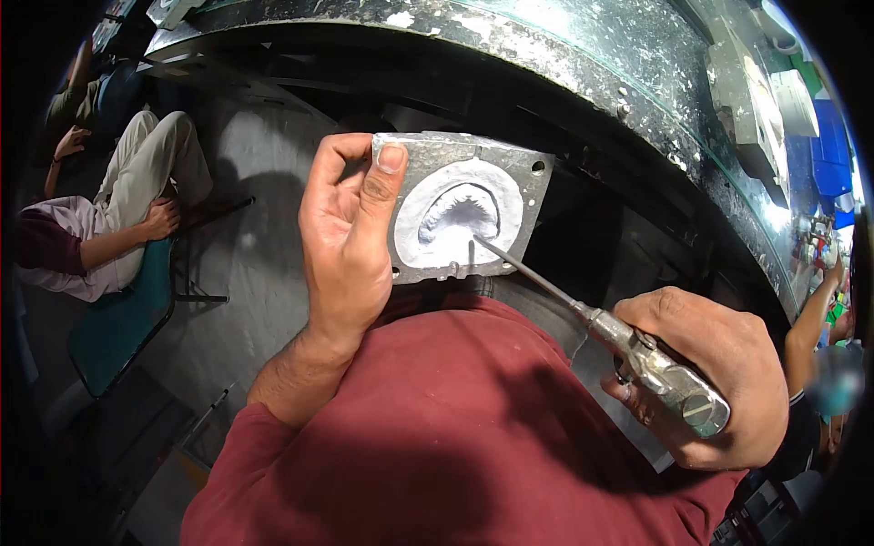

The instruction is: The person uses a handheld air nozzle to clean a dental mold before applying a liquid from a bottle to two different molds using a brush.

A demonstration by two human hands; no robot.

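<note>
My left hand (350,218) grips the left side of a dental flask half (460,155), a square grey metal frame, with the thumb over its top left corner. White plaster (410,205) fills the flask, and a horseshoe-shaped hollow with tooth imprints (460,209) lies in its middle. My right hand (715,373) is wrapped round a metal air gun (651,359). The gun's long thin nozzle (537,279) points up and left, its tip over the plaster near the hollow's lower edge.
A worn, plaster-specked workbench (583,64) curves across the top and right. White boxes (751,109) and blue containers (830,150) stand on it. At left a person (137,200) sits on a green chair (123,337); another person's arm (810,318) shows at right.
</note>
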